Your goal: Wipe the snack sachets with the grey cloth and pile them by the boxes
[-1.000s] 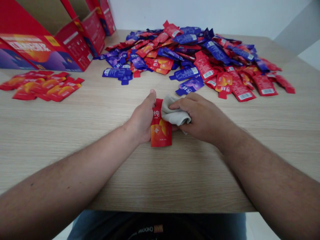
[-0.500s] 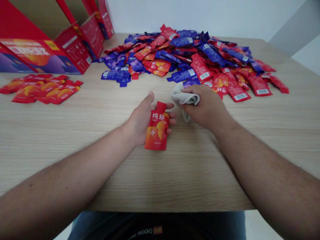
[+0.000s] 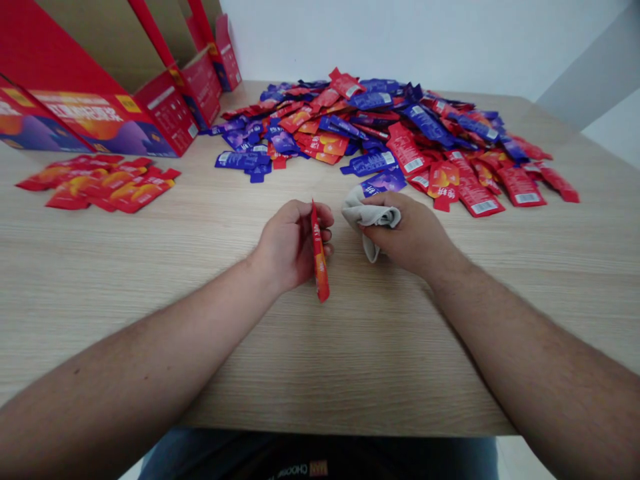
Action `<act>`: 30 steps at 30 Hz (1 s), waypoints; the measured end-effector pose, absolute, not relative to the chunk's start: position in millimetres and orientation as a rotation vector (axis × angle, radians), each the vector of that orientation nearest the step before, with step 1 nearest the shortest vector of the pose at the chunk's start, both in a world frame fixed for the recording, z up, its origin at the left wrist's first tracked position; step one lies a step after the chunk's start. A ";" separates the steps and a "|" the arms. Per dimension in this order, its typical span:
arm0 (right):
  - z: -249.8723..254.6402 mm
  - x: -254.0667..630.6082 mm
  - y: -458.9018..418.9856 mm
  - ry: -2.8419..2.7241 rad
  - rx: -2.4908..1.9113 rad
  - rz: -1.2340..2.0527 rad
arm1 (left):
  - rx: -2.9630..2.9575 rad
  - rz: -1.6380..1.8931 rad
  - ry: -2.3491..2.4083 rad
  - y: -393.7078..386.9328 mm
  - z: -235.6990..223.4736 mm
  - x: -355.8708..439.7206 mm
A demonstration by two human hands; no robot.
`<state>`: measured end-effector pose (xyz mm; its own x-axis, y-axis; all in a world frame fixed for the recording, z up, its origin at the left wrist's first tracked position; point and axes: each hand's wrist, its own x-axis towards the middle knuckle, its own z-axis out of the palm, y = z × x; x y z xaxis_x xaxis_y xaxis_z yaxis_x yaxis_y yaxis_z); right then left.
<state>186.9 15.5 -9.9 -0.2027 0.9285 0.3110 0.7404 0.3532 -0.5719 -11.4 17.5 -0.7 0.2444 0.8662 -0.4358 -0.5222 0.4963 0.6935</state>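
A red and orange pouch [image 3: 320,260] stands edge-on in my left hand [image 3: 293,247], held between the thumb and the curled fingers, so its printed faces hardly show. To the right of it, my right hand [image 3: 413,233] is closed around a folded grey-white cloth [image 3: 371,217]. The cloth and the pouch are a short gap apart, above the wooden table [image 3: 350,360]. Just beyond the cloth lies a purple pouch [image 3: 385,181] at the near edge of the heap.
A large heap of red and purple pouches [image 3: 370,120] covers the back of the table against the wall. Red pouches [image 3: 110,183] lie overlapped in a group on the left. Behind them stand open red and purple cardboard boxes [image 3: 100,113].
My left hand has turned the pouch from face-up to edge-on, its fingers curling round it. My right hand keeps hold of the cloth. The whole view has shifted slightly.
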 end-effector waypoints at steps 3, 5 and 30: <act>-9.3 187.1 14.8 -1.981 -1.457 0.412 | 0.455 1.054 0.943 16.6 -3.0 -4.7; -9.8 189.9 15.5 -1.935 -1.459 0.400 | 0.522 1.081 0.973 16.8 -7.3 -1.7; -11.5 176.8 -7.9 -1.544 -1.262 1.425 | 0.811 1.116 1.028 20.0 -31.1 -5.8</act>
